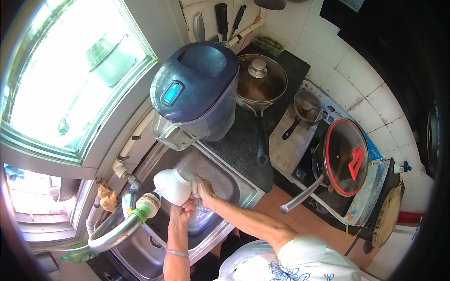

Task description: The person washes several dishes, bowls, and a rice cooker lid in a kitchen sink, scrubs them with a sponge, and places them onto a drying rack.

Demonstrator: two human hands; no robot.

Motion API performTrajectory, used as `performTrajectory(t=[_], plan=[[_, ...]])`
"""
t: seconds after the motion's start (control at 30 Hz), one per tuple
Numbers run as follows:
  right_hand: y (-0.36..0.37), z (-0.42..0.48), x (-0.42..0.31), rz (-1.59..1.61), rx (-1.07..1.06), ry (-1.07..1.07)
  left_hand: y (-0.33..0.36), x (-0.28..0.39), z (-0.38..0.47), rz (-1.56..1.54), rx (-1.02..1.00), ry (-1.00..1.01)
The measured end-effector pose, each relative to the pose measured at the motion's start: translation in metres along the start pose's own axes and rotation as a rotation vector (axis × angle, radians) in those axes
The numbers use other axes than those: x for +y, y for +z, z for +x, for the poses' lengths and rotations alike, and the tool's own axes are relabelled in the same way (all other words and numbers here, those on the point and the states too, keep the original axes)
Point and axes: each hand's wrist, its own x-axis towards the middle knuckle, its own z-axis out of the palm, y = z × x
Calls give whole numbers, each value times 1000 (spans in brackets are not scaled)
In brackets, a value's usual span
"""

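A rounded white vessel [173,188], possibly a ceramic pot or jug, is tilted over the steel sink [228,182] beside the tap's filter head [149,203]. Water sprays off its upper side. My left hand [182,210], with a bracelet at the wrist, grips the vessel's near lower edge. My right hand [205,191] is at its right end, fingers curled around that part. Something pale lies between the right fingers and the vessel; I cannot tell whether it is a cloth or the vessel's own part. The vessel's inside is hidden from me.
A water filter pitcher [197,77] stands at the sink's far edge, close to a glass-lidded pot [262,82]. To the right, a small saucepan [308,106] and a wok with a red-rimmed lid [346,158] sit by the stove, handles jutting out. Knives [221,21] hang behind.
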Motion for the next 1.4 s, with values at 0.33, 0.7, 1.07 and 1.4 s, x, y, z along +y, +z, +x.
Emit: performTrajectory(t=[0.33, 0.7, 1.07, 1.4], plan=[[-6, -29, -82, -1139, -485, -1337, 11, 1, -5, -7, 29, -61], [-8, -20, -93, -1539, -450, -645, 35, -13, -19, 368, 195, 237], [1, -30, -99, -718, -337, -481, 2, 0, -51, 311, 95, 343], [26, -30, -49, -2092, -319, -1476, -2, -11, -9, 507, 170, 476]])
